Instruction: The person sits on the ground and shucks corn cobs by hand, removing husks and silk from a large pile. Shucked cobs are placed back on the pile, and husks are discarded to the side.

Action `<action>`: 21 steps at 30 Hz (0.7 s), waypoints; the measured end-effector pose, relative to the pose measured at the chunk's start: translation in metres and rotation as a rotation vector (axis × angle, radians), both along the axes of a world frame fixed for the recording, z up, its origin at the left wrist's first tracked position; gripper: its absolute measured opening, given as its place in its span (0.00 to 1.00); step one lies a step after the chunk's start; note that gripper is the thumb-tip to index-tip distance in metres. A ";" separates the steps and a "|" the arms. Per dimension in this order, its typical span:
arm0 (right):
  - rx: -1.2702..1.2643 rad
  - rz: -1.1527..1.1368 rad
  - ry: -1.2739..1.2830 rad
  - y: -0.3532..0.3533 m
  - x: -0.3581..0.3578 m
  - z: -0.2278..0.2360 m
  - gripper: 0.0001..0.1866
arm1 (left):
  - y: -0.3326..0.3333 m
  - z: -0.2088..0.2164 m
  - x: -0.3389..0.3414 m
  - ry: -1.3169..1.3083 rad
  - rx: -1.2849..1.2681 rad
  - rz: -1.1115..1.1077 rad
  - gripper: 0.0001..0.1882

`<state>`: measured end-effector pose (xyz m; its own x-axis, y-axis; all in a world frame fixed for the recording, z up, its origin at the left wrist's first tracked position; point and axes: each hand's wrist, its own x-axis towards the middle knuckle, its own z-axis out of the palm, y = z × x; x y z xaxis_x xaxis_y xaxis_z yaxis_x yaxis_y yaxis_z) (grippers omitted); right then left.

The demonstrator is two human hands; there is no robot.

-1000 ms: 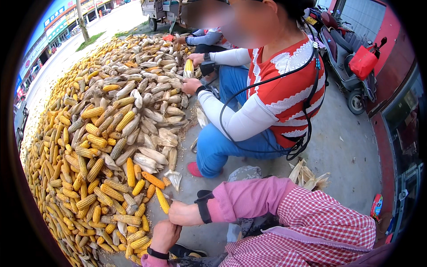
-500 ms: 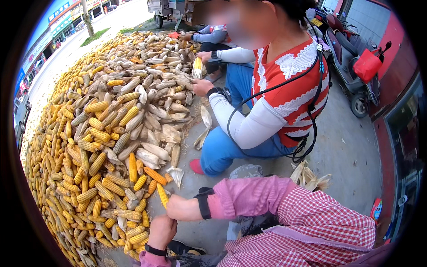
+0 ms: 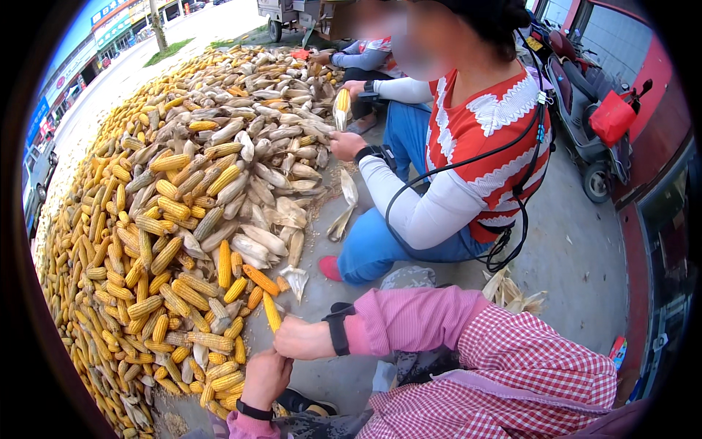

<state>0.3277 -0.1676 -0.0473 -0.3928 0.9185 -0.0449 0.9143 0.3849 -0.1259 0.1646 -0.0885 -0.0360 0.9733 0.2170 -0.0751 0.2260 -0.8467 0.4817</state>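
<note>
Out there, a red bag (image 3: pixel 614 117) hides its contents. My right hand (image 3: pixel 301 338) clasps a cob (image 3: pixel 272 313); left hand (image 3: pixel 265 379), I can't tell.

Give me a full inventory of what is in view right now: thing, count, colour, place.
Bare corn cobs: too many to count, yellow, heaped at left
Ears in husk: many, pale tan, heap's right part
Held cob: one, yellow, lower centre
Loose husks: several, pale, ground right of the heap
Near co-worker: one, red-and-white top, blue trousers, right of centre
Far co-worker: one, grey sleeve, top centre
Scooter: at least one, mostly grey, upper right
Bag: one, red, on the scooter
Cart: one, greyish, top, cut off
Tree trunk: one, brownish, upper left
Right hand: one, bare, grip on the held cob
Left hand: one, bare, against the right; fingertips partly hidden
</note>
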 end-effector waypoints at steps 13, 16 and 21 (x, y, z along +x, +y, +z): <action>-0.012 0.003 0.076 0.005 -0.005 -0.012 0.06 | -0.004 0.012 -0.009 0.047 0.039 0.023 0.08; 0.000 -0.010 0.103 0.010 -0.008 -0.020 0.05 | -0.001 0.008 -0.013 0.063 0.033 0.053 0.09; 0.047 -0.005 0.034 0.011 -0.008 0.018 0.12 | 0.017 0.006 -0.030 0.053 0.024 0.114 0.11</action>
<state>0.3200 -0.1566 -0.0288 -0.3883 0.9214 0.0112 0.9120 0.3860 -0.1389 0.1344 -0.0717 -0.0302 0.9371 0.3281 -0.1190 0.3457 -0.8255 0.4462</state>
